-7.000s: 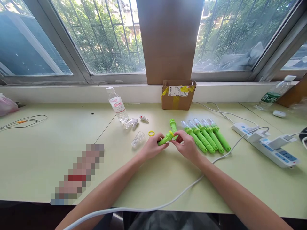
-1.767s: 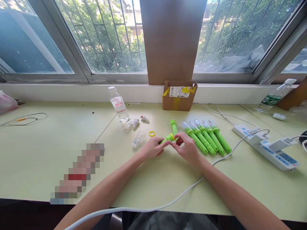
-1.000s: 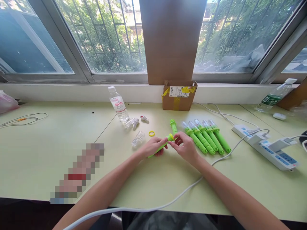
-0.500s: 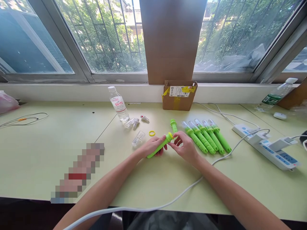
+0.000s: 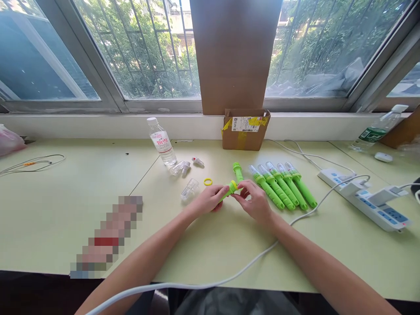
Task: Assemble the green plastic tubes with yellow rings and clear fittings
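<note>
My left hand (image 5: 210,199) is wrapped around a green plastic tube (image 5: 232,187) that looks like a flashlight body, its end tilted up to the right. Around that end sits a yellow ring (image 5: 234,183). The thumb and fingers of my right hand (image 5: 252,199) pinch at the ring's right edge; the exact contact is partly hidden. Just behind my hands lies another green tube (image 5: 237,170) without a clear cap. A second yellow ring (image 5: 208,181) rests flat on the table, near a clear plastic cap (image 5: 189,190).
Several green tubes with clear tops (image 5: 274,186) lie in a row at right. Small clear parts (image 5: 185,168) lie beside a water bottle (image 5: 162,142). A cardboard box (image 5: 244,131) stands at the back. A power strip (image 5: 364,199) is far right; a white cable (image 5: 243,269) crosses in front.
My left hand has shifted up along the green tube and turned, so less of the tube shows below it. My right hand stays at the yellow ring, almost unmoved.
</note>
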A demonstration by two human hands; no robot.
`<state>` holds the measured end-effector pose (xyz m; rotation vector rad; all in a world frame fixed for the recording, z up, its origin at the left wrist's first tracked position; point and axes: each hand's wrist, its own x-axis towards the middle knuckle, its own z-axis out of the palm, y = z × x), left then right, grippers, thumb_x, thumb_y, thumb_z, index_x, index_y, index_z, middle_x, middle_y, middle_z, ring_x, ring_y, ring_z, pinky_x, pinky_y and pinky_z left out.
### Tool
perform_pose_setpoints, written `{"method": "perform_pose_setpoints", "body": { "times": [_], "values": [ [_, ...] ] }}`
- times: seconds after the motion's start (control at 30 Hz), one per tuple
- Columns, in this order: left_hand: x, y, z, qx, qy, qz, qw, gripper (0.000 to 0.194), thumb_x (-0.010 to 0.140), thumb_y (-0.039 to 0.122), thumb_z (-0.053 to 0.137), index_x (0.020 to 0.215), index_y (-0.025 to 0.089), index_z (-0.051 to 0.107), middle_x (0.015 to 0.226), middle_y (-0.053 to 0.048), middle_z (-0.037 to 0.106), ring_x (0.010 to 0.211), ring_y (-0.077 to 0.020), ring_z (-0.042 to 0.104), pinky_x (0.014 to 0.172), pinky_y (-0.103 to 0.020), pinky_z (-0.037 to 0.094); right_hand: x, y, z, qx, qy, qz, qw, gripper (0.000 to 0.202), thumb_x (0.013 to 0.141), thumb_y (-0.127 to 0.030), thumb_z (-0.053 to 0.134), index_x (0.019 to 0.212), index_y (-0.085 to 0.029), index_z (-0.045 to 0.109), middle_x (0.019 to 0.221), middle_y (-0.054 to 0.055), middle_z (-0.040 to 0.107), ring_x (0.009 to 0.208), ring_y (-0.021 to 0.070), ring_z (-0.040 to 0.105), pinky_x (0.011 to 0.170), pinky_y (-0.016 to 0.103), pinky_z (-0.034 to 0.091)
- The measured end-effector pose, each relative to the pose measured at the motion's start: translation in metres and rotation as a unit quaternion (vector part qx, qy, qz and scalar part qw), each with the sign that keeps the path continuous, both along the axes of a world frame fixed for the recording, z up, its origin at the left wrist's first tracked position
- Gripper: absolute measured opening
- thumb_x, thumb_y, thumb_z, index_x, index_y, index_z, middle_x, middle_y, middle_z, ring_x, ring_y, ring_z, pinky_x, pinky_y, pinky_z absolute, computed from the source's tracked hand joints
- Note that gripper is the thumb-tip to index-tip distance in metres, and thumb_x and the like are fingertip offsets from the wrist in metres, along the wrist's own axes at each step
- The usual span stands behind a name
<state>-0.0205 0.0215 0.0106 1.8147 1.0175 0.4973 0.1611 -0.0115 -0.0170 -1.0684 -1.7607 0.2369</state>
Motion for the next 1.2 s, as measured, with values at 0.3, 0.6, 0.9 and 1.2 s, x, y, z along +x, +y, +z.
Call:
{"method": "perform_pose_setpoints", "body": {
  "times": [0.3, 0.6, 0.9, 1.2],
  "values": [
    [0.007, -0.007, -0.002, 0.201, 0.098, 0.061, 0.973, 0.044, 0.088, 0.055, 0.037, 0.061, 0.02, 0.036, 0.051, 0.004, 0.038, 0.048, -0.0106, 0.03, 0.048, -0.025, 0.021, 0.001, 0.001, -0.002, 0.004, 0.001, -0.011, 1.0, 0.01, 0.086, -0.029, 0.059, 0.09, -0.022, 0.054, 0.084, 0.003, 0.058, 0.056, 0.0116, 0.057, 0.053, 0.026, 0.052],
    [0.003, -0.002, -0.004, 0.041, 0.01, 0.013, 0.999, 0.046, 0.087, 0.058, 0.036, 0.073, 0.017, 0.051, 0.046, 0.004, 0.043, 0.044, -0.0097, 0.038, 0.046, -0.022, 0.03, -0.002, -0.001, 0.002, -0.037, 0.026, -0.001, 0.999, 0.012, 0.084, -0.031, 0.06, 0.087, -0.02, 0.055, 0.083, 0.003, 0.057, 0.056, 0.0114, 0.059, 0.049, 0.024, 0.052],
    [-0.005, 0.004, 0.004, -0.034, 0.001, -0.02, 0.999, 0.054, 0.085, 0.064, 0.034, 0.076, 0.015, 0.055, 0.047, 0.003, 0.049, 0.039, -0.0074, 0.04, 0.042, -0.019, 0.032, -0.003, 0.0, 0.002, -0.029, 0.025, 0.008, 0.999, 0.013, 0.082, -0.028, 0.063, 0.088, -0.02, 0.054, 0.082, 0.002, 0.057, 0.057, 0.0113, 0.059, 0.05, 0.024, 0.052],
    [-0.005, 0.0, 0.001, -0.135, -0.07, -0.038, 0.988, 0.057, 0.085, 0.066, 0.032, 0.076, 0.014, 0.055, 0.045, 0.002, 0.051, 0.034, -0.0075, 0.042, 0.038, -0.019, 0.032, -0.001, -0.004, 0.004, 0.0, 0.005, 0.018, 1.0, 0.022, 0.078, -0.029, 0.068, 0.091, -0.021, 0.053, 0.081, 0.002, 0.058, 0.061, 0.013, 0.059, 0.054, 0.027, 0.052]
  ]
}}
